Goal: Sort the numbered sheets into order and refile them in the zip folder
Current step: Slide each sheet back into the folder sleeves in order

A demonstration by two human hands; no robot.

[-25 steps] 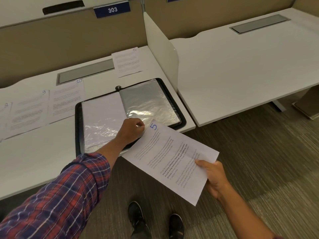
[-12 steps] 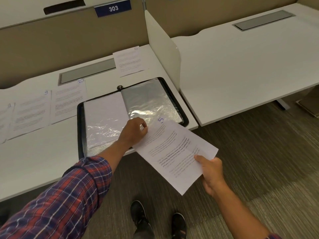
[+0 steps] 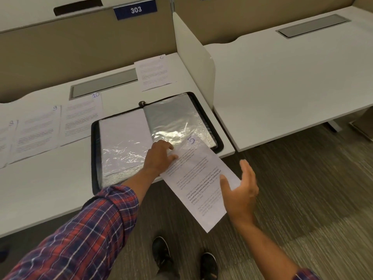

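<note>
The black zip folder (image 3: 94, 150) lies open on the white desk, showing shiny plastic sleeves (image 3: 173, 118). My left hand (image 3: 159, 156) pinches the lower edge of the right-hand sleeve. Sheet 5 (image 3: 197, 178) slants from that sleeve's bottom corner out over the desk edge, and its numbered top corner lies over the sleeve. My right hand (image 3: 240, 190) is spread open at the sheet's lower right edge, with the thumb resting on the paper. Sheet 6 (image 3: 153, 73) lies behind the folder. Sheets 10 (image 3: 82, 118), 9 (image 3: 36, 132) and 3 (image 3: 6, 138) lie to its left.
A white divider panel (image 3: 193, 57) stands just right of the folder, between this desk and a second white desk (image 3: 282, 77). A grey cable tray lid (image 3: 103, 83) sits at the back. My shoes (image 3: 161, 253) stand on the carpet below.
Sheet 5 has moved up and left toward the right-hand sleeve. My right hand has let go of its lower corner and opened flat. My left hand stays at the sleeve's edge.
</note>
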